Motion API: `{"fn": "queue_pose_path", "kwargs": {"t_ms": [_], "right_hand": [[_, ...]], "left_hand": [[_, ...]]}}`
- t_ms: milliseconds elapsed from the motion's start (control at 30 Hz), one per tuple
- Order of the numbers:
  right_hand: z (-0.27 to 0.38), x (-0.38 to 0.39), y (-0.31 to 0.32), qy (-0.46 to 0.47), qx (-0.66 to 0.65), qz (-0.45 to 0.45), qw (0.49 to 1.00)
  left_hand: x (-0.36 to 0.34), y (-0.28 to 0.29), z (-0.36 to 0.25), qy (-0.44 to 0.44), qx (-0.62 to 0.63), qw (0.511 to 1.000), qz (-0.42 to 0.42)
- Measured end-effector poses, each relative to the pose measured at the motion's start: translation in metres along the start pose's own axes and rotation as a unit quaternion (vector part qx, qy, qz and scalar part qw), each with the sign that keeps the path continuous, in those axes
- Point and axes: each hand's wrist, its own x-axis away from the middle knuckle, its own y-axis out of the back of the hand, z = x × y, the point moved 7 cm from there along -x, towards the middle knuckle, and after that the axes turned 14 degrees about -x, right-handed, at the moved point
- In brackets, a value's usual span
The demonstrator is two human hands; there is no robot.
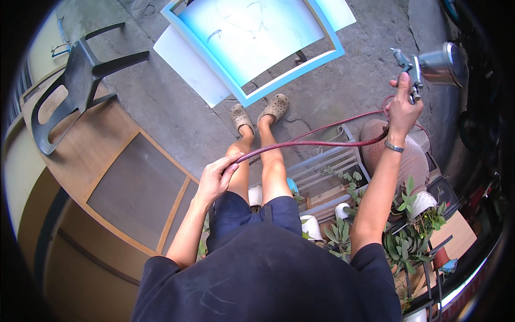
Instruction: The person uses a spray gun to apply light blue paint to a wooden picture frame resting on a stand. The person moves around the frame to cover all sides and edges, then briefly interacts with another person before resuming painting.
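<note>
- Evidently the step in hand is readying the spray gun [429, 67]: the right hand [403, 110] is clenched on its grip, raised at the person's right with the metal cup beside it.
- The left hand [214, 180] pinches the red air hose [311, 143], which runs across the legs to the gun.
- Next, I judge, the hose needs slack fed toward the blue-framed panel [252, 37], lying well ahead of both hands beyond the feet.

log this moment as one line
left hand: shut on red hose | right hand: shut on spray gun, raised | blue-framed panel on floor ahead
</note>
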Motion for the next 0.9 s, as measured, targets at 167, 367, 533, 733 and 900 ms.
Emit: {"fn": "queue_pose_path", "kwargs": {"t_ms": [167,367,533,733,900], "right_hand": [[0.056,0.013,-0.038,0.040,-0.081,0.021,0.996],[0.089,0.029,-0.078,0.037,-0.091,0.058,0.993],[0.111,0.057,-0.133,0.029,-0.106,0.092,0.990],[0.117,0.022,-0.155,0.072,-0.088,0.021,0.993],[0.102,-0.018,-0.201,0.123,-0.084,-0.018,0.989]], "left_hand": [[0.023,0.034,0.027,0.057,0.014,0.998,-0.026],[0.059,0.083,0.044,0.100,0.045,0.993,0.035],[0.066,0.136,0.061,0.133,0.057,0.988,0.049],[0.072,0.156,0.053,0.123,0.111,0.985,0.053],[0.056,0.161,0.046,0.096,0.100,0.990,0.004]]}}
